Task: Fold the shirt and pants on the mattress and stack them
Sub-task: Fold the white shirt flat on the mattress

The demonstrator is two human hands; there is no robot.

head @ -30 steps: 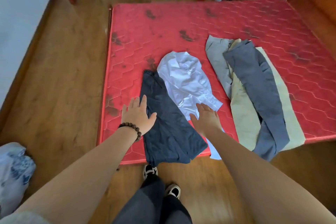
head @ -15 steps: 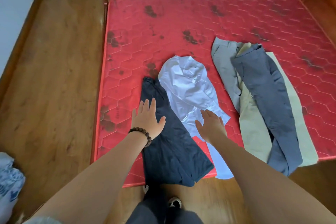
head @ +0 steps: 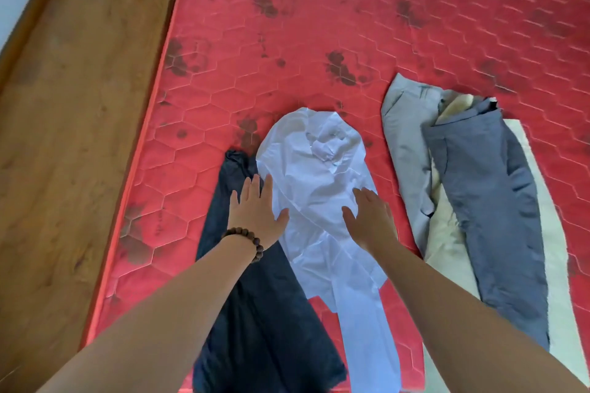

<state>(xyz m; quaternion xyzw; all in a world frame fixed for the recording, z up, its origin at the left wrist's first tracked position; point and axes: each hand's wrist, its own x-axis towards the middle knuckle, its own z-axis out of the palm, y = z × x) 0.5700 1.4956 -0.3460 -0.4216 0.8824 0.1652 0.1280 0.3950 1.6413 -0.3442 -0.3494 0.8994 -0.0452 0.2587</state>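
Both of your hands have slid forward since a second ago, off the near part of the clothes and up toward the middle of the white shirt (head: 314,201). Your left hand (head: 255,217), with a beaded bracelet (head: 247,241) on the wrist, now lies flat with fingers spread, straddling the edge where the shirt overlaps the dark pants (head: 255,313); the thumb rests on white cloth. Your right hand (head: 370,220) is also open and flat, palm down on the shirt's right side, gripping nothing.

You have the shirt lying crumpled lengthwise near the middle of the red mattress (head: 319,35), collar end at 12 o'clock from your hands and one sleeve trailing past the near edge at 6 o'clock. At 9 o'clock of the shirt lie the dark pants, partly under it. At 3 o'clock, apart from the shirt, lie light grey trousers (head: 405,150), a darker grey pair (head: 488,201) and a cream garment (head: 447,242) under them.
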